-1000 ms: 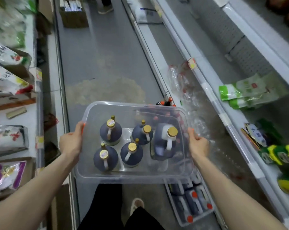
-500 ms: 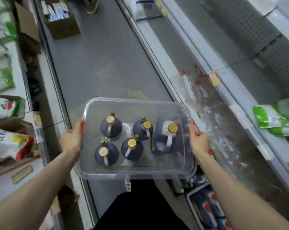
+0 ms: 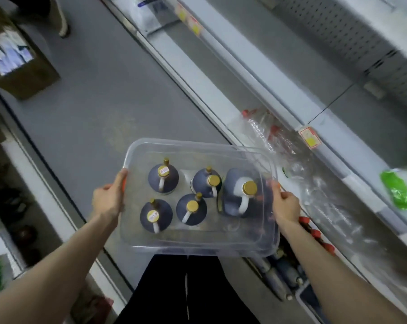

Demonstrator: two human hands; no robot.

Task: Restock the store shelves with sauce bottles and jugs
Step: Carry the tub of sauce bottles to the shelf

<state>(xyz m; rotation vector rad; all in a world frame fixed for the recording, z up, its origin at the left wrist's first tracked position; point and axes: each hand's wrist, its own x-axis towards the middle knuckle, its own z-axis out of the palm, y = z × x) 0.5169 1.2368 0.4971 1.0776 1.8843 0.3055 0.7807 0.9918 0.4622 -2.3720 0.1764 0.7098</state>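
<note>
I carry a clear plastic bin [image 3: 197, 247] in front of my waist, above the aisle floor. My left hand [image 3: 109, 198] grips its left rim and my right hand [image 3: 285, 205] grips its right rim. Inside stand several dark sauce jugs with gold caps and white handles, the largest jug [image 3: 241, 192] at the right and a smaller jug [image 3: 163, 177] at the back left. The bin tilts slightly, its right end toward the shelving.
White store shelves [image 3: 279, 90] run along the right with crumpled clear plastic wrap [image 3: 314, 183] on the lower one and a green packet [image 3: 401, 188] further right. Red-capped bottles [image 3: 316, 235] lie below my right arm. A cardboard box [image 3: 18, 64] stands on the floor, far left.
My view has swung leftward and tilted, so the right shelving slid down and right. The bin stays gripped by both hands, turning slightly toward the right shelf.
</note>
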